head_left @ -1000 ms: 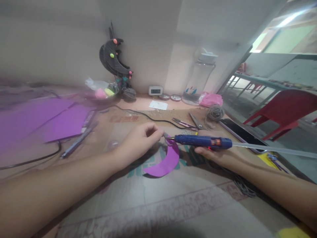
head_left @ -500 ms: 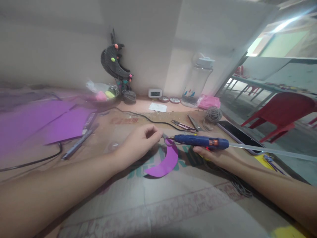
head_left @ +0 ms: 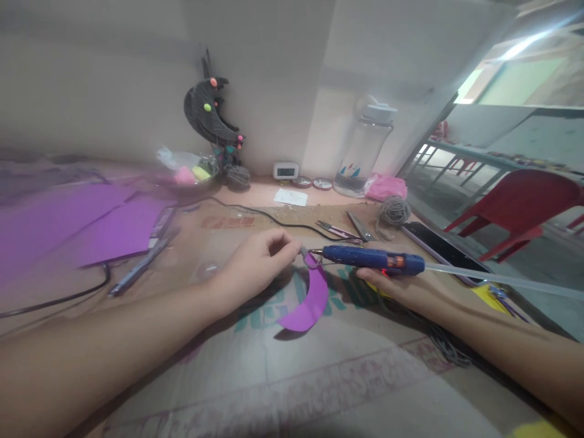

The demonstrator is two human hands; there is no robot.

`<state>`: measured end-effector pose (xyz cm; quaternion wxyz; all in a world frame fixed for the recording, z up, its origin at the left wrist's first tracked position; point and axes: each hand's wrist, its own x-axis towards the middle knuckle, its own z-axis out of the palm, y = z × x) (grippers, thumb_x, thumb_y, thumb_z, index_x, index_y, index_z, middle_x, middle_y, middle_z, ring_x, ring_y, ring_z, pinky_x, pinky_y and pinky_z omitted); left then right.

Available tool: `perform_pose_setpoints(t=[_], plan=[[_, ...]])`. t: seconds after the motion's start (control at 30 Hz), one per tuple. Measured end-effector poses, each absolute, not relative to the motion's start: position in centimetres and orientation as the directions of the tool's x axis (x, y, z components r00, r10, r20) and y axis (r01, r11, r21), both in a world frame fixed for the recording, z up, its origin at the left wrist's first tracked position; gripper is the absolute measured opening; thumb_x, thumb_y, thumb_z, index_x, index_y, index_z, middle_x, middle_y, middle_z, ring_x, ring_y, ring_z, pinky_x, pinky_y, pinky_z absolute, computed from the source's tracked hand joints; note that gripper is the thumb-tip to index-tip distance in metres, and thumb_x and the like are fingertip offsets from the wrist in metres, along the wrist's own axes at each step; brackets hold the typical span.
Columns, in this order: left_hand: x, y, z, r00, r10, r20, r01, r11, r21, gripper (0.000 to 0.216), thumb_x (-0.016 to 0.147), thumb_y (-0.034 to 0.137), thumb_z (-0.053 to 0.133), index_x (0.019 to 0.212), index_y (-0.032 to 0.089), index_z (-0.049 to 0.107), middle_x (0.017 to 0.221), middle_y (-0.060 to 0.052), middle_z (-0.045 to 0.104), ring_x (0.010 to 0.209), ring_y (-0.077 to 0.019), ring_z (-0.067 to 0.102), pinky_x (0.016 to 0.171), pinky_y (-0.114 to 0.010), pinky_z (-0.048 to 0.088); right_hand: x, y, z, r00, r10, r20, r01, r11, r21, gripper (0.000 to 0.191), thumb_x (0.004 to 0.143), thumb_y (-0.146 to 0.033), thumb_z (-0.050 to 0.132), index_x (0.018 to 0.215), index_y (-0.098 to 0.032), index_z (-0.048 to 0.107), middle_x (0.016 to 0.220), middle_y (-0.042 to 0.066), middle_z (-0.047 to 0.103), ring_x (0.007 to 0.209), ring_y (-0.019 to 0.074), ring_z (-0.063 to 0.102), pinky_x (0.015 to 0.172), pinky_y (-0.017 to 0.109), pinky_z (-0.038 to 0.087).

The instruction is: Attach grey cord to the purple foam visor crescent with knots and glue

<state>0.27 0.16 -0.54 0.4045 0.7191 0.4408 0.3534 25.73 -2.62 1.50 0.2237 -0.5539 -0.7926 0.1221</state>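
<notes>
Head view, left hand point(head_left: 267, 258) pinching purple crescent point(head_left: 317, 298), right hand point(head_left: 395, 283) gripping glue gun point(head_left: 358, 257), pink lump point(head_left: 185, 176) in bowl point(head_left: 197, 187)

Along the back edge of the desk point(head_left: 262, 187), left to right, stand a bowl point(head_left: 197, 187), clock point(head_left: 286, 171) and bottle point(head_left: 365, 148); sheets point(head_left: 123, 234) lie toward the left edge, a phone point(head_left: 441, 250) along the right (between them, a crescent point(head_left: 316, 302), then a glue gun point(head_left: 365, 258)).

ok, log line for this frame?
left hand: pinching purple crescent at gray upper end | right hand: holding blue glue gun, nozzle near that end | nearby: scissors, phone, gray yarn ball
</notes>
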Motion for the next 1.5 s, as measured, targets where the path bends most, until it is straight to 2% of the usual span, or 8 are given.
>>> perform_pose_setpoints(t=[0.23, 0.43, 0.63, 0.73, 0.9, 1.03, 1.2, 1.5], plan=[[0.4, -0.1, -0.5, 0.362, 0.927, 0.096, 0.286, -0.208, 0.935, 0.030, 0.089, 0.043, 0.048, 0.072, 0.019, 0.053, 0.059, 0.002, 0.058, 0.051, -0.0103, 0.046, 0.048, -0.021, 0.034, 25.5, -2.7, 1.6, -0.250, 0.942, 0.222, 0.777, 0.332, -0.534, 0.030, 0.081, -0.052, 0.055, 0.089, -0.026, 0.067, 0.079, 0.002, 0.069, 0.072, 0.0216, 0.065, 0.063, 0.031, 0.051], [0.4, 0.1, -1.0, 0.361, 0.929, 0.080, 0.275, -0.188, 0.943, 0.030, 0.088, 0.045, 0.049, 0.073, 0.019, 0.054, 0.060, 0.003, 0.057, 0.052, -0.0101, 0.046, 0.047, -0.020, 0.033, 26.8, -2.2, 2.3, -0.197, 0.959, 0.205, 0.676, 0.284, -0.680, 0.040, 0.089, -0.056, 0.045, 0.080, -0.024, 0.068, 0.082, 0.003, 0.069, 0.077, 0.0206, 0.064, 0.072, 0.031, 0.052], [0.5, 0.0, -0.9, 0.412, 0.909, 0.059, 0.228, -0.165, 0.960, 0.030, 0.089, 0.044, 0.047, 0.074, 0.019, 0.053, 0.059, 0.003, 0.054, 0.052, -0.0107, 0.044, 0.047, -0.021, 0.032, 27.0, -1.8, 3.7, -0.065, 0.973, 0.223, 0.467, 0.228, -0.855, 0.036, 0.083, -0.052, 0.060, 0.101, -0.022, 0.070, 0.104, 0.005, 0.072, 0.093, 0.0233, 0.067, 0.083, 0.034, 0.053], [0.6, 0.0, -0.7, 0.407, 0.909, 0.092, 0.247, -0.206, 0.947, 0.029, 0.089, 0.042, 0.048, 0.073, 0.018, 0.055, 0.061, 0.002, 0.054, 0.055, -0.0113, 0.046, 0.052, -0.022, 0.034, 26.4, -0.1, 5.1, -0.001, 0.960, 0.278, 0.600, 0.223, -0.768, 0.037, 0.077, -0.054, 0.067, 0.098, -0.023, 0.072, 0.101, 0.005, 0.073, 0.098, 0.0264, 0.066, 0.088, 0.038, 0.051], [0.6, 0.2, -0.9, 0.381, 0.920, 0.089, 0.271, -0.203, 0.941, 0.028, 0.087, 0.042, 0.049, 0.073, 0.018, 0.054, 0.062, 0.002, 0.055, 0.056, -0.0130, 0.048, 0.052, -0.023, 0.035, 24.3, 5.0, 7.6, -0.104, 0.955, 0.279, 0.809, 0.245, -0.535, 0.042, 0.081, -0.056, 0.060, 0.101, -0.021, 0.073, 0.101, 0.006, 0.073, 0.094, 0.0267, 0.065, 0.086, 0.039, 0.049], [0.6, 0.3, -1.1, 0.394, 0.916, 0.078, 0.253, -0.190, 0.949, 0.028, 0.087, 0.042, 0.049, 0.072, 0.019, 0.053, 0.061, 0.003, 0.054, 0.055, -0.0124, 0.048, 0.052, -0.023, 0.035, 22.7, 10.2, 6.9, -0.171, 0.958, 0.229, 0.801, 0.271, -0.534, 0.037, 0.085, -0.046, 0.059, 0.109, -0.019, 0.069, 0.102, 0.007, 0.072, 0.097, 0.0237, 0.064, 0.084, 0.032, 0.048], [0.6, 0.3, -1.4, 0.401, 0.913, 0.070, 0.232, -0.176, 0.957, 0.026, 0.087, 0.040, 0.049, 0.072, 0.019, 0.054, 0.059, 0.003, 0.054, 0.055, -0.0125, 0.049, 0.053, -0.023, 0.036, 22.1, 16.1, 3.7, -0.188, 0.965, 0.182, 0.799, 0.258, -0.543, 0.033, 0.090, -0.039, 0.057, 0.108, -0.013, 0.066, 0.104, 0.010, 0.068, 0.097, 0.0216, 0.063, 0.086, 0.034, 0.050], [0.7, 0.3, -1.4, 0.407, 0.910, 0.078, 0.249, -0.193, 0.949, 0.026, 0.088, 0.039, 0.049, 0.072, 0.019, 0.054, 0.061, 0.002, 0.054, 0.056, -0.0132, 0.048, 0.054, -0.024, 0.036, 22.7, 18.5, 1.5, -0.218, 0.972, 0.082, 0.828, 0.229, -0.511, 0.034, 0.092, -0.036, 0.056, 0.119, -0.015, 0.056, 0.118, 0.008, 0.059, 0.100, 0.0206, 0.061, 0.084, 0.040, 0.053]])
